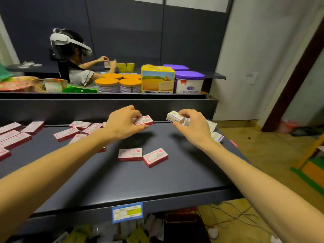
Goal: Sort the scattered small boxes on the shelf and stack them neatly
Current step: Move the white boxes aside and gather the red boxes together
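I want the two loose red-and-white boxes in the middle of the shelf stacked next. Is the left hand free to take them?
Probably not yet: the left hand already grips a red-and-white box. The path to the two loose boxes looks clear.

The left hand pinches a red-and-white box between thumb and curled fingers, just above the dark shelf; the right hand grips a white-and-purple box by its near end; under and just beyond that grip lie more white-and-purple boxes, bunched at the shelf's right edge; nearer than both grips, between the forearms, two red boxes lie flat, touching at a corner; left of the left grip, scattered red boxes lie at mixed angles; beyond the hands, a higher shelf holds orange-lidded tins, a yellow carton and a purple-lidded tub; a person wearing a headset sits behind them.
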`<state>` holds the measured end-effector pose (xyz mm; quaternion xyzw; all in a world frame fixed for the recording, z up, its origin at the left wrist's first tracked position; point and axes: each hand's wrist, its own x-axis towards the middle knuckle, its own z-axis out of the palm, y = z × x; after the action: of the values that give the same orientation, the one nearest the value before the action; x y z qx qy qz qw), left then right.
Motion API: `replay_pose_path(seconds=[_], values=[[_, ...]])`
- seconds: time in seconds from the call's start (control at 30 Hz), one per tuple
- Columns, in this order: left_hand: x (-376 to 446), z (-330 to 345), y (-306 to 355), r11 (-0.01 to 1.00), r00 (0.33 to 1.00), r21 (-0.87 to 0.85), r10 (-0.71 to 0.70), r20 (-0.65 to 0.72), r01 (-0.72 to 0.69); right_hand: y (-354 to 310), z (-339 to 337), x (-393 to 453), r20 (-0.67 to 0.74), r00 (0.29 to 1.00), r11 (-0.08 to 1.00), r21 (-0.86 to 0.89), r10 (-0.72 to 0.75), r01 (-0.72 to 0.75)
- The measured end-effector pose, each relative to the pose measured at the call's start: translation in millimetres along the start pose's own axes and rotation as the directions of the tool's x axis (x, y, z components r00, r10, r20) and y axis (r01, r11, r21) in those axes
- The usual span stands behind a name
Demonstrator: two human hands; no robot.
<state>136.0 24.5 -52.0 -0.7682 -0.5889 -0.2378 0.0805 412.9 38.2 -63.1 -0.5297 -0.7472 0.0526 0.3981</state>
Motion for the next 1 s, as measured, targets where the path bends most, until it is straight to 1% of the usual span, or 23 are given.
replay_pose_path(seconds=[0.13,0.23,0.33,0.47,0.53,0.6,0.67,0.73,0.83,0.9,1.0], values=[[13.0,16.2,47.1,0.998,1.0,-0.066,0.004,-0.003,-0.005,42.3,-34.4,-4.7,-0.107,0.992,0.998,0.001,0.061,-0.062],[24.0,30.0,81.8,0.998,1.0,-0.057,0.007,0.01,-0.007,73.3,-53.6,-7.7,-0.142,0.983,0.993,0.0,0.12,-0.121],[28.6,43.6,105.6,0.999,0.999,-0.031,0.019,0.044,-0.017,98.0,-60.1,-10.3,-0.087,0.981,0.984,0.019,0.176,-0.175],[30.1,57.1,125.0,1.0,0.998,-0.009,0.007,0.058,-0.007,114.6,-58.6,-12.7,0.107,0.969,0.973,0.042,0.222,-0.227],[30.8,60.6,131.8,1.0,0.997,-0.005,-0.006,0.083,0.006,114.4,-58.2,-11.9,0.124,0.969,0.975,0.026,0.214,-0.219],[29.5,62.1,135.7,1.0,0.995,0.003,-0.012,0.097,0.012,110.7,-59.2,-10.5,0.111,0.971,0.977,-0.001,0.21,-0.211],[26.1,60.9,137.3,1.0,0.995,0.017,-0.013,0.099,0.012,106.9,-59.4,-10.6,0.067,0.983,0.986,-0.033,0.168,-0.166],[21.7,57.9,135.6,0.999,0.995,0.027,-0.023,0.092,0.021,102.0,-57.4,-11.3,0.006,0.998,0.996,-0.057,0.063,-0.063],[12.6,48.9,125.0,0.997,0.994,0.057,-0.058,0.093,0.053,86.5,-46.3,-12.1,-0.058,0.992,0.992,-0.077,-0.108,0.103],[4.9,39.6,113.8,0.994,0.992,0.078,-0.088,0.091,0.081,72.7,-32.8,-10.3,-0.034,0.978,0.976,-0.085,-0.205,0.202],[-14.3,21.1,92.5,0.984,0.985,0.09,-0.161,0.057,0.156,46.8,-7.7,-10.1,0.078,0.957,0.958,-0.031,-0.28,0.284]])
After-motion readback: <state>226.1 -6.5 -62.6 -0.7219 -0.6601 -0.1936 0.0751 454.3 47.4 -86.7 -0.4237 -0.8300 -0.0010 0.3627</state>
